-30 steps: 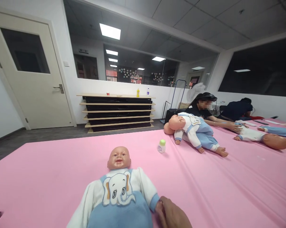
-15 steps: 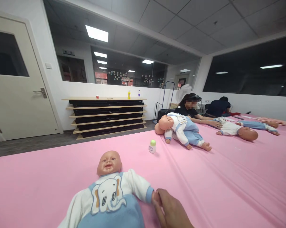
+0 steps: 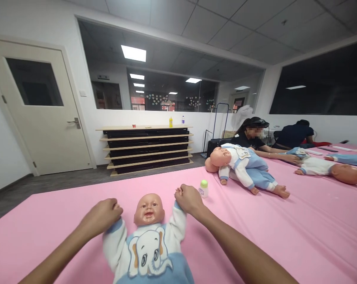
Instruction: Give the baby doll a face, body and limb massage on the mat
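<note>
A baby doll (image 3: pixel 150 244) lies face up on the pink-covered table (image 3: pixel 57 213), dressed in a white and blue outfit with an elephant on the chest. My left hand (image 3: pixel 103 215) is closed around the doll's hand on the left side of the view. On the other side, my right hand (image 3: pixel 188 201) grips the doll's other hand. Both doll arms are raised beside its head. Just beyond my right hand stands a small white bottle (image 3: pixel 203 189) with a green cap, partly hidden by that hand. The doll's legs are out of view.
Two more dolls (image 3: pixel 240 161) lie piled at the table's far edge. Another doll (image 3: pixel 323 167) lies farther right, near a co-worker (image 3: pixel 249 134) reaching over the table. A second person (image 3: pixel 295 134) sits behind. A stack of boards (image 3: pixel 149 148) stands by the wall.
Both doll arms have gone from lying low at its sides to raised beside its head. My left hand has come into view holding one; my right hand has moved up with the other.
</note>
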### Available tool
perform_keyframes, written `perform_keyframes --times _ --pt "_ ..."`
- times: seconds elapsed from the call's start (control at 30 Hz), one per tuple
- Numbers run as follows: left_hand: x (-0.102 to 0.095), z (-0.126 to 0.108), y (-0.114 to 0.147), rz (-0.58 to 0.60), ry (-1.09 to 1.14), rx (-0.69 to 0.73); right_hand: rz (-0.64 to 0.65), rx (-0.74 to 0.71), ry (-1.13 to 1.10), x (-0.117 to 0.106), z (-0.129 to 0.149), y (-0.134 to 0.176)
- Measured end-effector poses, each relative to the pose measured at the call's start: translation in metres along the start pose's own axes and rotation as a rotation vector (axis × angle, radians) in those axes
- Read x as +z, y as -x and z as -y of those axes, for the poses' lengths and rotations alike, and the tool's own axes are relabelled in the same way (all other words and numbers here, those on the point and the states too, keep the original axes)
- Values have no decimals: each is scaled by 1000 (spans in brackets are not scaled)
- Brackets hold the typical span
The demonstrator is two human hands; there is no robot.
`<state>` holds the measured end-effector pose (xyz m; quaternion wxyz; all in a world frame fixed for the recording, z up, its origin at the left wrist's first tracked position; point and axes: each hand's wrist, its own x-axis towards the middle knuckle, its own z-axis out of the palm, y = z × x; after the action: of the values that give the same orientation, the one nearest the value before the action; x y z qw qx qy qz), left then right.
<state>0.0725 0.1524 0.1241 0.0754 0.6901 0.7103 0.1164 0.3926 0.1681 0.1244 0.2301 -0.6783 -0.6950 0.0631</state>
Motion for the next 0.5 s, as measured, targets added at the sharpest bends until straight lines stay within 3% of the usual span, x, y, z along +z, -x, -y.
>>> perform_keyframes --times 0.1,0.27,0.4,0.5 --pt "35 -5 -35 28 -36 -75 58 56 52 36 6 -24" --pt "85 6 -47 62 -52 -94 142 78 68 79 -8 -33" --pt "94 9 -50 73 -36 -104 184 86 61 88 -18 -33" --pt "87 4 -49 52 -20 -121 208 76 48 81 -16 -33"
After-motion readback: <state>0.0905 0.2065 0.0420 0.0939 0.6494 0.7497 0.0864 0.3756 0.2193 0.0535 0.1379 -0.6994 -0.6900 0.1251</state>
